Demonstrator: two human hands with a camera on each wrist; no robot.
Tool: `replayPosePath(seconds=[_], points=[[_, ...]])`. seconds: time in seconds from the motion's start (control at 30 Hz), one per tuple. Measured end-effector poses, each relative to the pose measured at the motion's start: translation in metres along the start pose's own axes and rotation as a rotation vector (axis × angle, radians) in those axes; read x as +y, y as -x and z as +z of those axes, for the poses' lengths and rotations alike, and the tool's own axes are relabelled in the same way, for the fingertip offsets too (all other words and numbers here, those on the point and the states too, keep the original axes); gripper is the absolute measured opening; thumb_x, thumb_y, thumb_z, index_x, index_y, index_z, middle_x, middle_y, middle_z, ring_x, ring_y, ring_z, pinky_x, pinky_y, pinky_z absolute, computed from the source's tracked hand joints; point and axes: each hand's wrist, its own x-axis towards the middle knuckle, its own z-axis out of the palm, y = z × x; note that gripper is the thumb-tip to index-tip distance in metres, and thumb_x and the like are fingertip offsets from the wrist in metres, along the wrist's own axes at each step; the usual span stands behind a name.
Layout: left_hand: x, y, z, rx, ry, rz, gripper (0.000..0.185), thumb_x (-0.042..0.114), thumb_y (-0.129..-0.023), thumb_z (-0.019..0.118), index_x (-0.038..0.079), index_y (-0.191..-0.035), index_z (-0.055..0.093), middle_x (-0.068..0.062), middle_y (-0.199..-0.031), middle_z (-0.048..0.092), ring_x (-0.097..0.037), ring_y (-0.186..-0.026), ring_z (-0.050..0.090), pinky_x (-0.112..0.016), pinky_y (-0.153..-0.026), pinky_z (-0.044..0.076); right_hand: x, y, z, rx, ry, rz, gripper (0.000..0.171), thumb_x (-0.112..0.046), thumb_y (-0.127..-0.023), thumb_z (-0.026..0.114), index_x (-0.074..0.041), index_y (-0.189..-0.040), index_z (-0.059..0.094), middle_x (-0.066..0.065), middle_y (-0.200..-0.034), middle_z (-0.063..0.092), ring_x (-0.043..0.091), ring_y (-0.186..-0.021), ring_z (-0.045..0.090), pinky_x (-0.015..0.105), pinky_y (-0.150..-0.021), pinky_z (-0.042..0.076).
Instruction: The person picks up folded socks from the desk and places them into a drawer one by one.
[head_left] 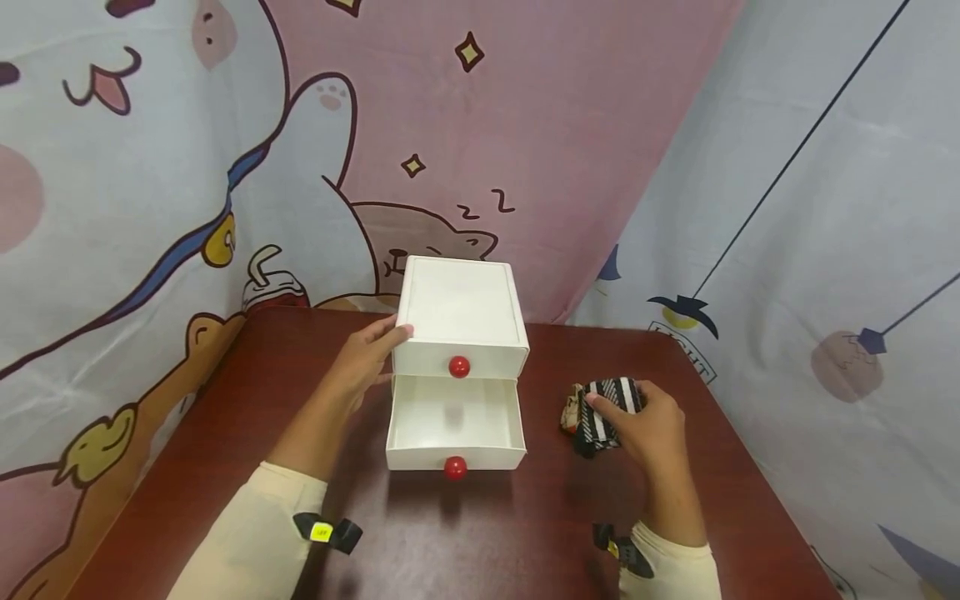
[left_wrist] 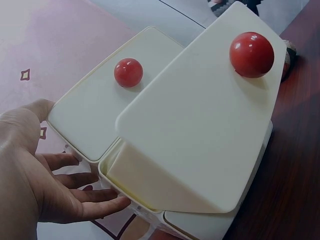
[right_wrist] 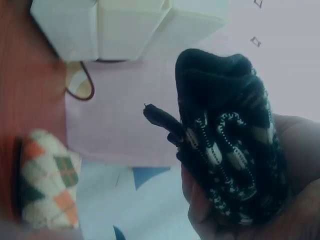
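- Left hand (head_left: pixel 365 360) flat, fingers straight, against left side of white drawer box (head_left: pixel 459 315); lower drawer (head_left: pixel 453 433) pulled out.
- Right hand (head_left: pixel 651 425) gripping striped sock bundle (head_left: pixel 609 402) on surface (head_left: pixel 480 533).
- "LIGHT" partly legible on backdrop (head_left: pixel 690 354).
- Argyle sock (right_wrist: pixel 47 177) clear only in right wrist view.

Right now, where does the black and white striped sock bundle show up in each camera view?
Head: black and white striped sock bundle lies right of centre on the table, under the right hand.
Left wrist: not clearly in it; only a sliver of something at the right edge, too little to tell.
Right wrist: fills the right half, held in the palm.
Shared landmark: the white drawer box.
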Motion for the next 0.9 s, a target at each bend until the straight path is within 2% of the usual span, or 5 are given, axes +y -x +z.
replayPosePath(seconds=[0.17, 0.57, 0.7, 0.77, 0.9], points=[[-0.001, -0.001, 0.001, -0.003, 0.003, 0.002, 0.074, 0.047, -0.107, 0.065, 0.022, -0.171, 0.039, -0.018, -0.167, 0.049, -0.043, -0.158, 0.046, -0.066, -0.126, 0.042, -0.019, 0.006, 0.004, 0.048, -0.063, -0.015, 0.073, -0.053, -0.090, 0.087, -0.001, -0.137, 0.068, 0.026, -0.123, 0.076, 0.037, -0.107, 0.071, 0.040, -0.083, 0.059], [-0.001, -0.001, 0.001, -0.002, -0.012, 0.007, 0.076, 0.049, -0.106, 0.065, 0.022, -0.172, 0.038, -0.019, -0.168, 0.049, -0.044, -0.157, 0.046, -0.065, -0.125, 0.043, -0.066, 0.020, 0.017, 0.057, -0.294, -0.008, 0.060, -0.046, -0.091, 0.089, -0.004, -0.129, 0.069, 0.021, -0.114, 0.074, 0.025, -0.094, 0.068, 0.019, -0.067, 0.056], [-0.001, 0.000, 0.001, -0.002, -0.011, 0.006, 0.076, 0.050, -0.107, 0.065, 0.022, -0.172, 0.038, -0.019, -0.169, 0.047, -0.045, -0.158, 0.045, -0.065, -0.125, 0.044, -0.081, 0.024, 0.029, 0.062, -0.350, -0.044, 0.055, -0.040, -0.090, 0.091, -0.003, -0.124, 0.070, 0.021, -0.109, 0.075, 0.024, -0.088, 0.068, 0.022, -0.064, 0.058], [0.000, 0.000, 0.001, 0.000, -0.015, 0.006, 0.077, 0.051, -0.107, 0.065, 0.022, -0.172, 0.037, -0.019, -0.170, 0.046, -0.046, -0.158, 0.045, -0.065, -0.125, 0.044, -0.088, 0.026, 0.035, 0.068, -0.340, -0.053, 0.055, -0.041, -0.090, 0.092, -0.004, -0.124, 0.070, 0.020, -0.107, 0.076, 0.024, -0.088, 0.069, 0.025, -0.070, 0.055], [0.000, 0.001, 0.002, 0.001, -0.011, 0.009, 0.076, 0.049, -0.107, 0.065, 0.021, -0.172, 0.037, -0.020, -0.170, 0.046, -0.046, -0.157, 0.047, -0.065, -0.124, 0.044, -0.100, 0.030, 0.047, 0.039, -0.344, -0.065, 0.055, -0.041, -0.089, 0.092, -0.005, -0.124, 0.069, 0.019, -0.107, 0.077, 0.027, -0.091, 0.072, 0.035, -0.077, 0.063]])
